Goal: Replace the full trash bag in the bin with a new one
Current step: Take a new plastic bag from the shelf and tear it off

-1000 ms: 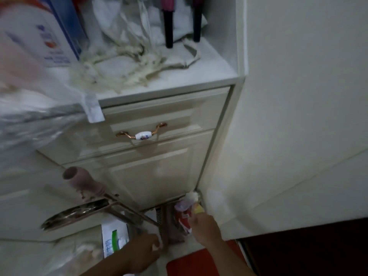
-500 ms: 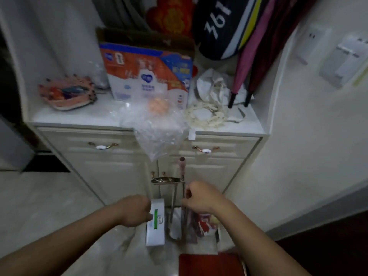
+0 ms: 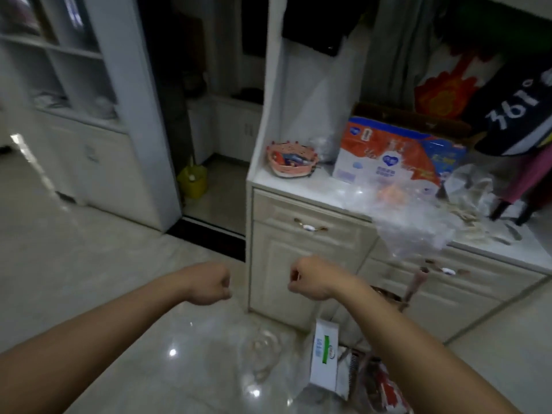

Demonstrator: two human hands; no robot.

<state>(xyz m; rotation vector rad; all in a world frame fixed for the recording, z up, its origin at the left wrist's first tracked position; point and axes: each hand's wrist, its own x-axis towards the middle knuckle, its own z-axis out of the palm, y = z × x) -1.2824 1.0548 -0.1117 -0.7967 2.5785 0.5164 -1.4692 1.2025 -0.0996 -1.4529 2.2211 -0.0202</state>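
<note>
The clear trash bag (image 3: 263, 351) hangs below my two fists and between them, its thin film spreading down over the shiny floor (image 3: 89, 279). It is nearly see-through, so its edges are hard to trace. My left hand (image 3: 209, 283) and right hand (image 3: 310, 279) are both curled tight, level with each other and a little apart — each seems to pinch the bag's top edge, though the film at my fingers is too faint to be sure. Low on the right, seen through the bag, a white box with a green stripe (image 3: 324, 357) stands beside red-printed rubbish (image 3: 385, 389). Beyond my right hand is the cream cabinet (image 3: 298, 264) — on its top sit a pink basket (image 3: 291, 159), an orange and blue carton (image 3: 394, 153) and another crumpled clear bag (image 3: 412, 222).
</note>
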